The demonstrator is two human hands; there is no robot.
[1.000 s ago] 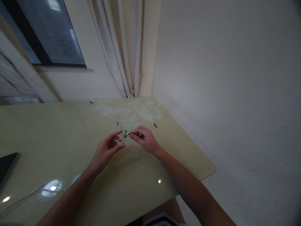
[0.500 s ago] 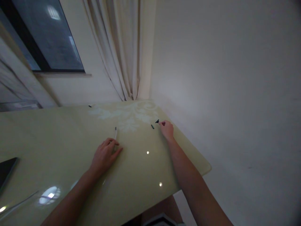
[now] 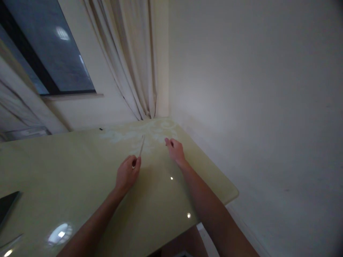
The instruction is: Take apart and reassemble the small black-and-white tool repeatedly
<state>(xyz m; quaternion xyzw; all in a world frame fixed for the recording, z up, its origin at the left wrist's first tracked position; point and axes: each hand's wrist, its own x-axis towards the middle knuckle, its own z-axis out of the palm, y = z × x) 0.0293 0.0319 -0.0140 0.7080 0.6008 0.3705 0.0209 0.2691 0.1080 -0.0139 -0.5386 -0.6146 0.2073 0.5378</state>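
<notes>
My left hand [image 3: 128,172] is closed around the lower end of a thin whitish stick [image 3: 142,146], with thumb and finger pinched together. The stick tilts up and slightly right above the table; blur hides exactly what kind of thing it is. To its right, my right hand [image 3: 175,150] is closed in a pinch, its fingertips toward the stick's upper end but apart from it. Whatever the right fingers hold, if anything, cannot be made out. Both hands are over the pale yellow-green glossy table [image 3: 155,203].
A small dark piece [image 3: 101,129] lies near the table's far edge. At the left edge is a dark flat object [image 3: 8,205], with a thin strip [image 3: 11,241] below it. A wall [image 3: 241,107] borders the right side; a curtain [image 3: 134,64] hangs behind.
My left hand has closed on the whitish stick and lifted it from the table. My right hand has moved left; the small dark pieces near it no longer show.
</notes>
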